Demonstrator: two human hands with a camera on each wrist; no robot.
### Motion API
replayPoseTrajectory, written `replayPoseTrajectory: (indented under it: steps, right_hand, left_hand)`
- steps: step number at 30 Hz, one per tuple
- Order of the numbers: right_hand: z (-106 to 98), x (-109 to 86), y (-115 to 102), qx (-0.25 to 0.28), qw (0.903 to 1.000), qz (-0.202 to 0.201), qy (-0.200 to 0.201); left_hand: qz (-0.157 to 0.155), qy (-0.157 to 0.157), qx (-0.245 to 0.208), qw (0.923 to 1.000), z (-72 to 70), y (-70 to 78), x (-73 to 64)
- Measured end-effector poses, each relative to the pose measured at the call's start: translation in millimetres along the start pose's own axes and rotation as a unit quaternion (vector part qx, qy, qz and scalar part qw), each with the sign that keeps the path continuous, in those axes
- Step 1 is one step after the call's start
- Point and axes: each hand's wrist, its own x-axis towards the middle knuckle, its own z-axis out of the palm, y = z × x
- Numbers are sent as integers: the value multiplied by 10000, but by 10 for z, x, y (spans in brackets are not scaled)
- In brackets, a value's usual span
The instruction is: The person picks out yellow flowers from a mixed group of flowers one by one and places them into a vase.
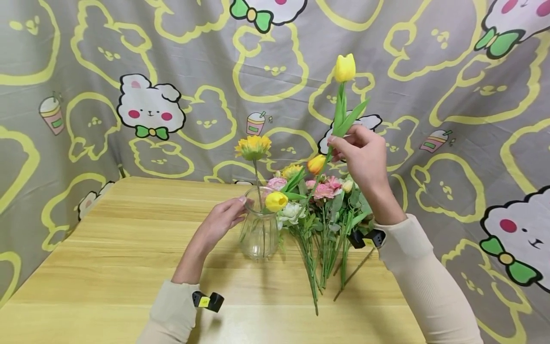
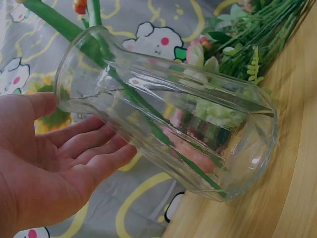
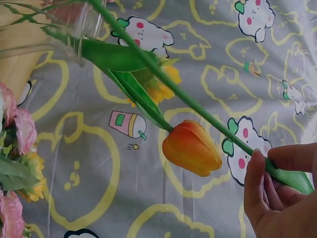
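Observation:
In the head view my left hand (image 1: 223,220) touches the neck of a clear glass vase (image 1: 259,243) from the left. The left wrist view shows its thumb at the rim and its fingers stretched along the glass. My right hand (image 1: 365,153), raised to the right, pinches the green stem of a yellow tulip (image 1: 345,68). That stem slants down toward the vase and passes close by its mouth in the right wrist view. A yellow daisy-like flower (image 1: 253,147) and an orange tulip (image 3: 192,148) stand in the vase. Another yellow tulip (image 1: 276,201) overlaps the rim.
Right of the vase, a pile of artificial flowers lies on the wooden table (image 1: 129,248), with pink blooms (image 1: 326,188), a white bloom (image 1: 292,213) and several long stems (image 1: 311,272) toward the front. A patterned grey curtain (image 1: 206,57) hangs behind and on both sides.

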Motion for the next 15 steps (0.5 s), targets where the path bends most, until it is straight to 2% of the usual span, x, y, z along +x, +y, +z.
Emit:
replayPoseTrajectory:
  steps: [4, 11, 15]
  right_hand:
    - [13, 6, -22, 166, 9998, 4, 69]
    - [60, 22, -2, 777, 9968, -77, 188]
    - [100, 3, 17, 807, 9965, -175, 132]
  left_hand:
    - [-26, -5, 0, 10000, 4, -1, 1]
    - [-24, 9, 11, 10000, 8, -1, -1]
    - [-34, 5, 25, 10000, 11, -5, 3]
